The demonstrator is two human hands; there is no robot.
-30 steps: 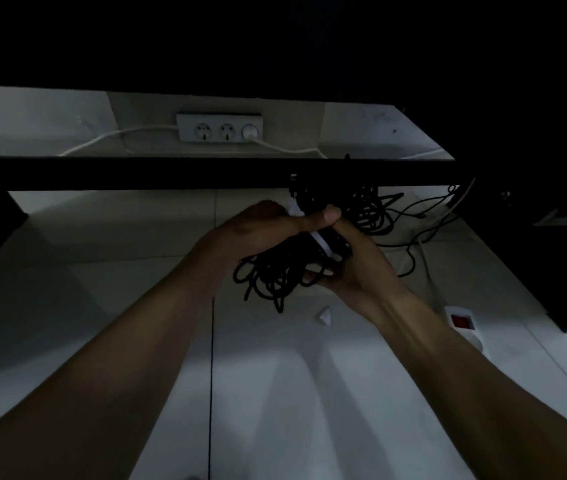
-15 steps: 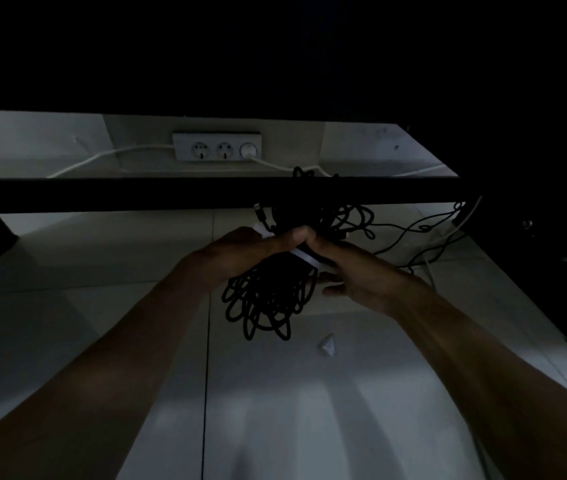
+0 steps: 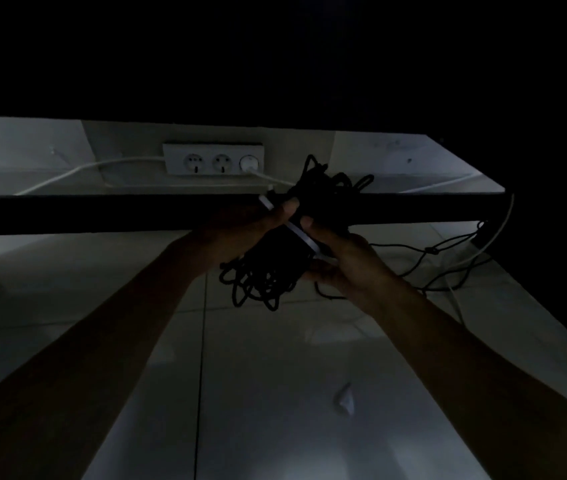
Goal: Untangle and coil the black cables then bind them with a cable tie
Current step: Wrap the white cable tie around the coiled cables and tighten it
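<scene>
Above the pale tiled floor point(image 3: 275, 393), under dim light, two bare hands hold one bundle of black cables point(image 3: 275, 265) in mid-air, in front of one dark horizontal bar point(image 3: 102, 213). Left hand point(image 3: 240, 233) is curled round the bundle from the left side, thumb lying across the top. Right hand point(image 3: 340, 258) grips the bundle from the right, thumb pressed on one pale cable tie point(image 3: 297, 232) that runs diagonally over the bundle between both thumbs; whether the tie is fastened cannot be told. Cable loops stick out above the hands and hang in a loose tangle below them; loops too dark and overlapped to count. From the bundle, thin black leads point(image 3: 424, 258) trail right across the floor toward the dark edge; their exact number is not clear. Behind the bar: one white power strip point(image 3: 212, 159) with three sockets, two bare and the rightmost one holding a white plug. One white cord point(image 3: 77, 171) leaves the strip to the left, and another white cord point(image 3: 496, 233) curves down at the right. One small pale scrap point(image 3: 344, 400) lies on the floor, well apart from the hands.
</scene>
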